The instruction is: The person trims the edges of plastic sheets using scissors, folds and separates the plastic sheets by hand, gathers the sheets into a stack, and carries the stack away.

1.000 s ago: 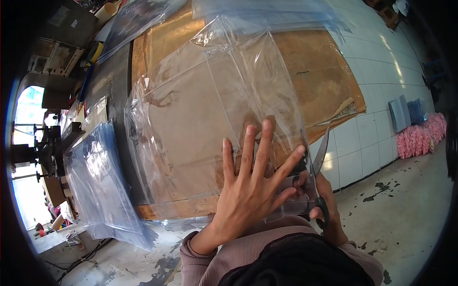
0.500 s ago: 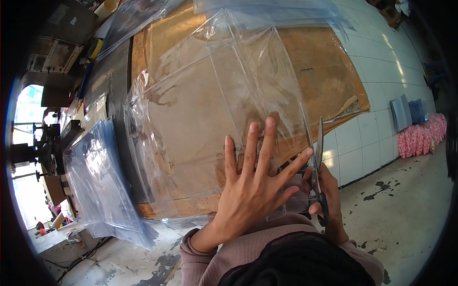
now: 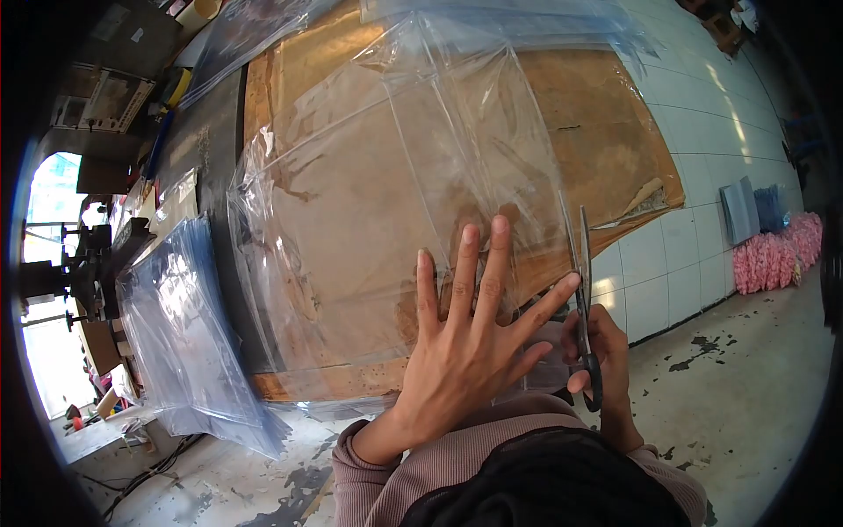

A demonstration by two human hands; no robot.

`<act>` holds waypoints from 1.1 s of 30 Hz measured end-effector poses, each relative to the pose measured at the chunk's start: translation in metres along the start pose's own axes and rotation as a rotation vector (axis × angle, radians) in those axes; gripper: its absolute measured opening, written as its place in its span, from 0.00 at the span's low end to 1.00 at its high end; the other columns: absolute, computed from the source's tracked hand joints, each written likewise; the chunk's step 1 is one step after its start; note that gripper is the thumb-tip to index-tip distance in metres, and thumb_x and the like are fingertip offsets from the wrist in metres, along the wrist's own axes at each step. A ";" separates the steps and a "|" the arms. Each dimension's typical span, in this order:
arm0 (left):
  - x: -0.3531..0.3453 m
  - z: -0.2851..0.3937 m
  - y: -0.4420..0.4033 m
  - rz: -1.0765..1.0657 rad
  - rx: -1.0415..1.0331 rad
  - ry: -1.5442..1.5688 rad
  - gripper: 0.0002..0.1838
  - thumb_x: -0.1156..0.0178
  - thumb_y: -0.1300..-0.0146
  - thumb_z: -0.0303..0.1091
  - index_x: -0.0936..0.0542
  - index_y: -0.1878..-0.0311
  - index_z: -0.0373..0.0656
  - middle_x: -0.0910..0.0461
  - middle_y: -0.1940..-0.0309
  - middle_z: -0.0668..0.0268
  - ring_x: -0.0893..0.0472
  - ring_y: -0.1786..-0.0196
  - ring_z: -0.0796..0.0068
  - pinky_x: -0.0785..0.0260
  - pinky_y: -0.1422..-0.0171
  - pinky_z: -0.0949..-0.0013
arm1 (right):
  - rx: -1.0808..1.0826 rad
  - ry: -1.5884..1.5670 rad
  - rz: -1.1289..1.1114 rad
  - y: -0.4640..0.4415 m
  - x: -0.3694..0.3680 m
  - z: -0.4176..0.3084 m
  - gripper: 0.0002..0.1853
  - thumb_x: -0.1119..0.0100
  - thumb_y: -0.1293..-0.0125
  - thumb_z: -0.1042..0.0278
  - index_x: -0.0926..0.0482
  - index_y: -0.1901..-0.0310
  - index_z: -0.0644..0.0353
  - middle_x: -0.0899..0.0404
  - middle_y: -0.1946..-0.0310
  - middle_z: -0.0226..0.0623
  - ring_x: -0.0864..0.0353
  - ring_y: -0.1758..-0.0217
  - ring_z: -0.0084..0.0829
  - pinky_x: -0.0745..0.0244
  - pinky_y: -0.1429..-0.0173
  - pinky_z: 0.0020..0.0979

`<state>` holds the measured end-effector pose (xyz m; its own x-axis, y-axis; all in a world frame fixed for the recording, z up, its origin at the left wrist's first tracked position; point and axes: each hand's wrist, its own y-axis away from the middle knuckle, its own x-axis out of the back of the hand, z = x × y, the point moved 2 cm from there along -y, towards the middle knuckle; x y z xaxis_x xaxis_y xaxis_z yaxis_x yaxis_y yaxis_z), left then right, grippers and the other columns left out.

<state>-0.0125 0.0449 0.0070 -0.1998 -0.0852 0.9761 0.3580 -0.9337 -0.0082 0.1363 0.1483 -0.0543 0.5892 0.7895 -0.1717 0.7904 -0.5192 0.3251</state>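
A clear plastic sheet (image 3: 351, 184), creased and see-through, lies over a brown board (image 3: 606, 132). With fingers spread, my left hand (image 3: 465, 342) presses flat on the sheet near the board's front edge. Its index fingertip reaches the sheet's right side, beside the scissors. My right hand (image 3: 606, 347) grips the black handle of the scissors (image 3: 587, 290), whose long metal blades point away from me along the sheet's right edge. The blades are slightly apart. Whether plastic lies between them is hard to see.
A stack of bluish plastic sheets (image 3: 180, 325) hangs at the left. More plastic (image 3: 518, 22) lies at the far side. Pink bundles (image 3: 773, 250) rest on the floor by the white tiled wall (image 3: 650, 255). Dark machine parts (image 3: 83, 272) stand at far left.
The scissors have shifted slightly left, and their blades have come a little closer to parallel. My left hand stays nearly in place on the sheet.
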 end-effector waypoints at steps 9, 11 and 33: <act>0.000 0.000 0.000 -0.007 0.000 0.000 0.35 0.44 0.48 0.61 0.39 0.34 0.78 0.54 0.31 0.45 0.50 0.30 0.42 0.60 0.31 0.39 | 0.036 0.003 -0.042 -0.008 0.001 -0.003 0.44 0.23 0.72 0.40 0.31 0.58 0.64 0.33 0.71 0.25 0.35 0.69 0.15 0.37 0.69 0.17; 0.000 0.000 0.000 -0.014 0.000 0.001 0.35 0.44 0.49 0.61 0.39 0.35 0.78 0.54 0.31 0.44 0.50 0.29 0.42 0.60 0.31 0.39 | 0.026 0.019 -0.032 -0.007 0.002 -0.003 0.44 0.23 0.72 0.40 0.31 0.57 0.64 0.33 0.71 0.25 0.35 0.69 0.15 0.37 0.69 0.17; -0.001 0.000 0.000 -0.024 -0.001 0.007 0.35 0.44 0.50 0.62 0.39 0.35 0.81 0.54 0.31 0.44 0.51 0.29 0.42 0.61 0.31 0.39 | -0.062 0.054 -0.022 -0.014 0.007 -0.006 0.53 0.22 0.78 0.38 0.32 0.51 0.65 0.29 0.63 0.28 0.32 0.68 0.16 0.36 0.67 0.18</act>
<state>-0.0125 0.0453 0.0059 -0.2144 -0.0653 0.9746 0.3520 -0.9359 0.0147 0.1278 0.1632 -0.0542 0.5603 0.8181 -0.1292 0.7903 -0.4815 0.3789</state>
